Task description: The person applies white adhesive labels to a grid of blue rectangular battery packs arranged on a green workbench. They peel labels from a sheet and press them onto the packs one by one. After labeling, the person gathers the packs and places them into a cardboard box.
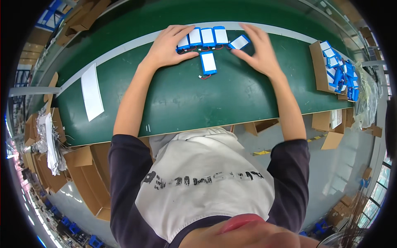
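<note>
Several blue battery packs (207, 36) with white labels and thin red wires stand side by side in a row against the pale strip on the green bench. My left hand (168, 46) curves around the row's left end, fingers apart, touching the leftmost pack. Tilted at the row's right is a loose battery pack (239, 41). Beside it my right hand (259, 51) is spread, thumb and fingers on either side of the pack; whether it touches the pack is hard to tell. Another battery pack (209, 63) lies below the row, between my hands.
A cardboard box (319, 68) heaped with more blue packs sits at the bench's right end, next to clear plastic bags (367, 97). A white sheet (92, 93) lies on the left. Open cartons (89, 177) stand below the bench's near edge.
</note>
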The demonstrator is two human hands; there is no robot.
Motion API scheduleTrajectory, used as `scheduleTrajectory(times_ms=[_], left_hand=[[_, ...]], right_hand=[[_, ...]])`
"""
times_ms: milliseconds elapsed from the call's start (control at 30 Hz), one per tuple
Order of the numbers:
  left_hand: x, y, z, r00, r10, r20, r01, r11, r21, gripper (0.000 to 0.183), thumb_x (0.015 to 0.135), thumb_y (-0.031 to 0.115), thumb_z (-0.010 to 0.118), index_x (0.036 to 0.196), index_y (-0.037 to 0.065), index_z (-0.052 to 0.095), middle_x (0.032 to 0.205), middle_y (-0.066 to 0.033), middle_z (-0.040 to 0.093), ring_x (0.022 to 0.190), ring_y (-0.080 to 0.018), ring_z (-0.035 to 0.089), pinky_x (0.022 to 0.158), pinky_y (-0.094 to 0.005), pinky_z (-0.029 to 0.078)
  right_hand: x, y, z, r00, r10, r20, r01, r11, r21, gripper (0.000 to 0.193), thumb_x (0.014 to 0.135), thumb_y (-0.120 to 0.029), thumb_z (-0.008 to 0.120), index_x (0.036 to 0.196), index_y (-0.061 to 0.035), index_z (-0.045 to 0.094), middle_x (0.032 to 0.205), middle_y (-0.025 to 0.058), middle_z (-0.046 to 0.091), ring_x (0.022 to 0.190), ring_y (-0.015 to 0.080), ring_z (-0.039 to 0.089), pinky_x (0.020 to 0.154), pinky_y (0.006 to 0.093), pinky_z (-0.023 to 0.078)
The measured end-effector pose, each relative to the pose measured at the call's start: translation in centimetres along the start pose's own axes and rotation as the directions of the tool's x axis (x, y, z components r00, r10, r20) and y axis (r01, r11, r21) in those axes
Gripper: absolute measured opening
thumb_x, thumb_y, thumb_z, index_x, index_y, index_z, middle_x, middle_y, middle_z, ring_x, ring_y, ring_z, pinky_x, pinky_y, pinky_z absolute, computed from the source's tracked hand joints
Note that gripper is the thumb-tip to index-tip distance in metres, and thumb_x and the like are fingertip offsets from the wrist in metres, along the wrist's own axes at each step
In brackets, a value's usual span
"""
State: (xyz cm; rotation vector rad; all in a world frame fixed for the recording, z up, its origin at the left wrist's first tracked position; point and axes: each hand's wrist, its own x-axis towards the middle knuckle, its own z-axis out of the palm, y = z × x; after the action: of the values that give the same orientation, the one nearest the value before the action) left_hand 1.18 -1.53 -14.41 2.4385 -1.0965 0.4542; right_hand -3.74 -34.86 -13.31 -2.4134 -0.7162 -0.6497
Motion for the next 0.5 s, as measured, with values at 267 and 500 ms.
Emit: scheduleTrajectory(times_ms=[267,500], left_hand=[[-0.1,1.2,1.0,0.999,0.001,-0.047,0.008,0.985,0.172,0.067,0.087,0.048,0.077,0.140,0.010,0.061,0.127,-0.0116,0.062,0.118,-0.0316,0.057,0.104,-0.0439,0.047],[-0.9,0.7,0.0,0.984,-0.113,-0.137,0.104,0.992,-0.073,0.066,0.084,0.040,0.082,0.139,0.010,0.062,0.127,-0.0118,0.061,0.116,-0.0306,0.058,0.100,-0.0408,0.049]], right_hand=[[4.6,-0.3,5.1,0.948,-0.235,0.215,0.246,0.969,-0.028,0.068,0.081,-0.048,0.082,0.136,-0.0112,0.065,0.134,0.0054,0.065,0.119,0.0298,0.054,0.107,0.0440,0.044],[3.9,-1.0,4.8,0.977,-0.161,0.137,0.170,0.984,-0.059,0.063,0.082,-0.041,0.083,0.130,-0.0049,0.064,0.125,0.0117,0.063,0.117,0.0328,0.055,0.103,0.0444,0.045]])
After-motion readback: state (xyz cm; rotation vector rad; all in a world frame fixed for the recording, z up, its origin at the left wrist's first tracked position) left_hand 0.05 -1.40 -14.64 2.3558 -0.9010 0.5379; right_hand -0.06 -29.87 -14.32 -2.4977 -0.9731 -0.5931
